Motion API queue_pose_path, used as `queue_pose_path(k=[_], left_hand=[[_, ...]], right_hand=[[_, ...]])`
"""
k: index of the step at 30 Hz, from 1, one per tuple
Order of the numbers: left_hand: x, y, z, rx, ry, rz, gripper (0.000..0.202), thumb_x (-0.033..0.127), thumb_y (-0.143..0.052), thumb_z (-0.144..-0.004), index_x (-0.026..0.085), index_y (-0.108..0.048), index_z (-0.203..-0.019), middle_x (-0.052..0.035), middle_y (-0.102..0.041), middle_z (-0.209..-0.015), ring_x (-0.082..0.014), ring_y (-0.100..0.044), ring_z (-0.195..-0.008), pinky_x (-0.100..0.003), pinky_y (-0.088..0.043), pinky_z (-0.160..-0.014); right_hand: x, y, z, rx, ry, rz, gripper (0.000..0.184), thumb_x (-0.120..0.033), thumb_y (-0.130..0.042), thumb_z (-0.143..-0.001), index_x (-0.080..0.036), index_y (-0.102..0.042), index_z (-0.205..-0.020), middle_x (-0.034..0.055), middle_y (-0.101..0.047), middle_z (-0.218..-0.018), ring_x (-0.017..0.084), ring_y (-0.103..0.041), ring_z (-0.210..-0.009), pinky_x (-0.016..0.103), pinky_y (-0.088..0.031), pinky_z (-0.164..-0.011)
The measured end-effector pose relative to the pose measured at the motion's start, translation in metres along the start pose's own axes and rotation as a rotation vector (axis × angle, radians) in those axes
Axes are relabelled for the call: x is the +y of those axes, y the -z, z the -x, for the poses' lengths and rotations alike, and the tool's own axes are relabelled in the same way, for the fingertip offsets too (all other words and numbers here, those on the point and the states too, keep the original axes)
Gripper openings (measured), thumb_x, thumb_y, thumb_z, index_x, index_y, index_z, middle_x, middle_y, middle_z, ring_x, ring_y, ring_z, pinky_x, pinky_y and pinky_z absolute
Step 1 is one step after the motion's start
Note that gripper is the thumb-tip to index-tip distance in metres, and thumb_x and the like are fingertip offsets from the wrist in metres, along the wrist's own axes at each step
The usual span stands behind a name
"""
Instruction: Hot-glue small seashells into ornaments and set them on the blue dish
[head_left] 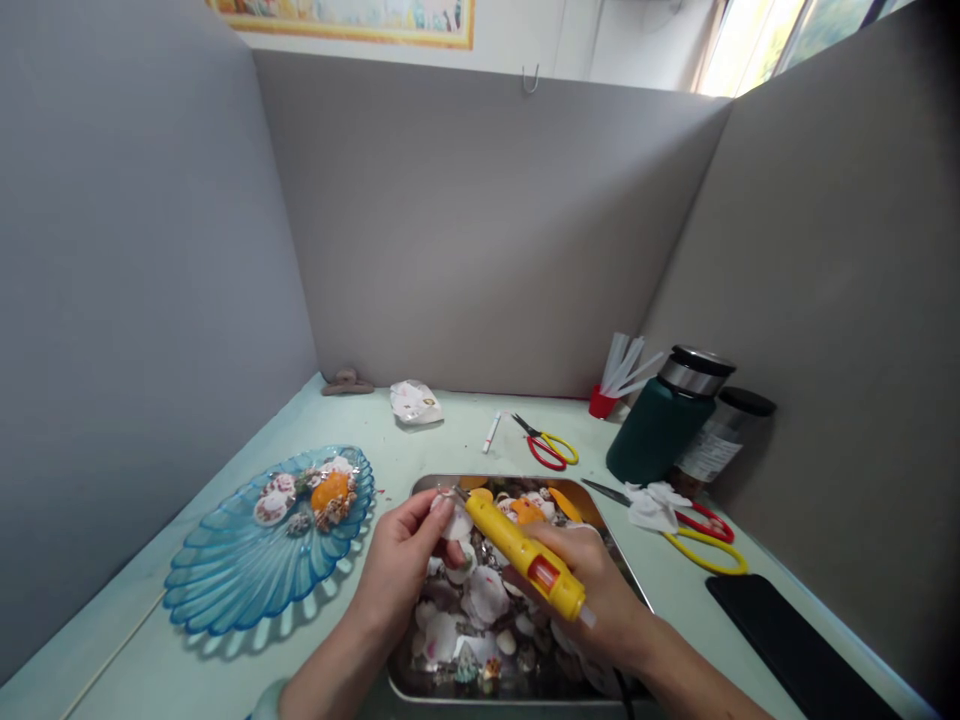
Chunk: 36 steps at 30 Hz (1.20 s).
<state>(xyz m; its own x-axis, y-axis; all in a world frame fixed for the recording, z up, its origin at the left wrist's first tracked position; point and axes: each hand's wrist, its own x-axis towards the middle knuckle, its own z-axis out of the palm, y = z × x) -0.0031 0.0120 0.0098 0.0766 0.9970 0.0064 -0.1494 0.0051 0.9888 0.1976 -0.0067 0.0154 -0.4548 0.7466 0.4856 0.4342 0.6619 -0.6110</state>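
Note:
My right hand (pixel 585 585) is wrapped round a yellow hot glue gun (pixel 517 545), with a clear glue stick poking out of its rear end. Its metal nozzle points left, right by the fingertips of my left hand (pixel 401 550). Between thumb and fingers, my left hand pinches a white shell (pixel 457 522), partly hidden by the fingers. Both hands are above a metal tray (pixel 397 692) filled with many shells, mostly white, some orange. Whether the nozzle touches the shell I cannot tell.
At left stands a blue shell-shaped dish (pixel 255 575) holding several shells. Behind the tray are red-and-yellow scissors (pixel 546 442), a white marker (pixel 491 433) and a plastic packet (pixel 416 403). To the right are a green bottle (pixel 660 430), larger scissors (pixel 705 540), a tissue (pixel 654 507) and a black slab (pixel 795 645).

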Motion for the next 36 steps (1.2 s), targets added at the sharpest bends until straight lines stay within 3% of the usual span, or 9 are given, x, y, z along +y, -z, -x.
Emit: queue_pose_path(k=[14, 21, 36], left_hand=[[0.0007, 0.0003, -0.0004, -0.024, -0.007, -0.024, 0.039, 0.041, -0.059, -0.081, 0.011, -0.065, -0.105, -0.0001, -0.062, -0.052, -0.0105, -0.050, -0.048, -0.019, -0.041, -0.051], [0.0012, 0.0002, 0.0001, -0.024, -0.024, -0.022, 0.038, 0.041, -0.060, -0.080, 0.012, -0.066, -0.103, -0.0008, -0.063, -0.055, -0.0107, -0.050, -0.050, -0.019, -0.040, -0.051], [0.0008, -0.0004, 0.0005, 0.008, -0.018, -0.017, 0.039, 0.042, -0.061, -0.079, 0.012, -0.067, -0.104, -0.0014, -0.064, -0.055, -0.0118, -0.051, -0.052, -0.020, -0.040, -0.052]], right_hand=[[-0.0009, 0.0023, -0.0009, -0.031, -0.106, 0.001, 0.019, -0.034, -0.062, -0.083, -0.018, -0.054, -0.075, -0.0012, -0.056, -0.067, 0.013, -0.048, -0.058, 0.024, -0.035, -0.056], [0.0029, 0.0021, 0.0011, -0.046, -0.185, -0.021, 0.020, -0.037, -0.059, -0.085, -0.018, -0.059, -0.079, 0.0014, -0.062, -0.074, 0.015, -0.054, -0.067, 0.026, -0.039, -0.063], [-0.0001, 0.0020, 0.0014, -0.023, -0.166, 0.023, 0.023, -0.041, -0.060, -0.085, -0.018, -0.061, -0.080, 0.0009, -0.061, -0.072, 0.015, -0.054, -0.064, 0.026, -0.038, -0.061]])
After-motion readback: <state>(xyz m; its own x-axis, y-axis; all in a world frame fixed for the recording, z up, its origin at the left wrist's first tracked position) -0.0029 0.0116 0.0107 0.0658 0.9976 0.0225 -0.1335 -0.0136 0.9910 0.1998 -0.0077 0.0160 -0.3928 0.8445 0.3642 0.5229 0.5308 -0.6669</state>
